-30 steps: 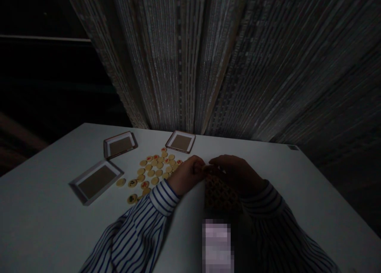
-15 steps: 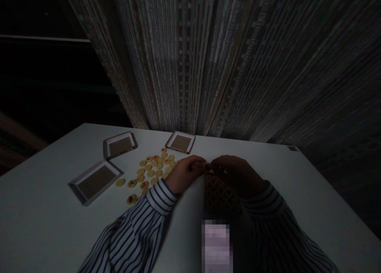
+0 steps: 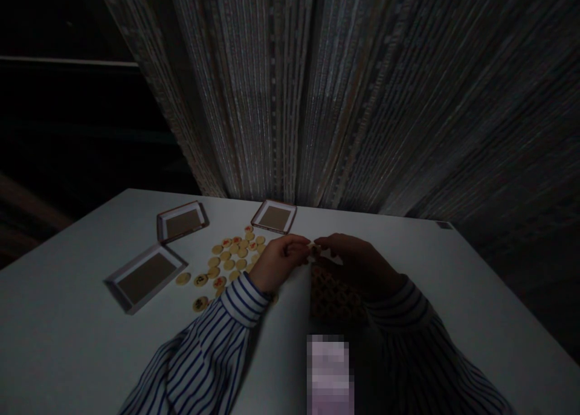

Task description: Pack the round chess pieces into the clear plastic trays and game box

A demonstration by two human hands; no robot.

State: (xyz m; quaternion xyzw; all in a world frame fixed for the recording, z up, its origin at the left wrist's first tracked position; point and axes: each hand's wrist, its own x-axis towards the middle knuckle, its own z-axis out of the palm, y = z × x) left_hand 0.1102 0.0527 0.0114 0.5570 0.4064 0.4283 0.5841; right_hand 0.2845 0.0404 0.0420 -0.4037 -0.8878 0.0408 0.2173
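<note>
Between my two hands, above the table, is a small round Chinese chess piece (image 3: pixel 313 253) with a dark mark on its face. My left hand (image 3: pixel 277 263) pinches it from the left with thumb and fingers. From the right, the fingertips of my right hand (image 3: pixel 357 263) close on the same piece. Below my right hand, in deep shadow, lies a brown area with a repeating round pattern (image 3: pixel 338 300); I cannot tell what it is. Left of my left hand, many pale yellow Chinese chess pieces (image 3: pixel 229 264) lie scattered, some with red or black characters, some blank side up.
Three shallow open boxes or lids lie beyond the pieces: one at the near left (image 3: pixel 147 278), one at the far left (image 3: pixel 182 220), one at the back middle (image 3: pixel 274 217). A striped curtain (image 3: pixel 290 101) hangs behind the white table (image 3: pixel 67 318). The light is dim.
My hands have shifted slightly, and the piece between them shows more of its face. The scattered pieces and boxes stay put.
</note>
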